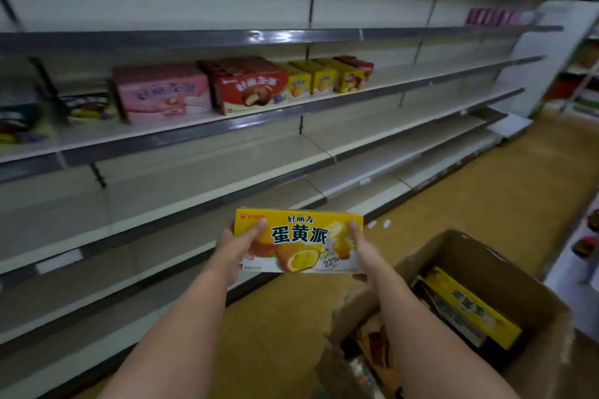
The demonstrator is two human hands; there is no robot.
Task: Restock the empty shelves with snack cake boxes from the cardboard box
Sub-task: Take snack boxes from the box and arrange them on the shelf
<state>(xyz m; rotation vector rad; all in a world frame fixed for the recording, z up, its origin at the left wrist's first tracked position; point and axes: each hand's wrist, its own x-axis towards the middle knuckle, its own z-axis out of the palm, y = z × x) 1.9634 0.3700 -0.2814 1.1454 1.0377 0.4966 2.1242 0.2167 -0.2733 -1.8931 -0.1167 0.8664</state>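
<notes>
Holding flat yellow cardboard snack cake box point(299, 241) upright, left hand point(235, 248) and right hand point(364, 254) pinching its ends, above open brown cardboard box point(531, 285), before bare cream metal shelves point(194, 191).

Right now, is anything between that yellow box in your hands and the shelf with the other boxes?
Nothing visible: the yellow box has open air up to the shelf, whose stretch right of the stocked boxes is bare.

Yellow box point(299, 241): "好丽友", "蛋黄派", "22%"
</notes>
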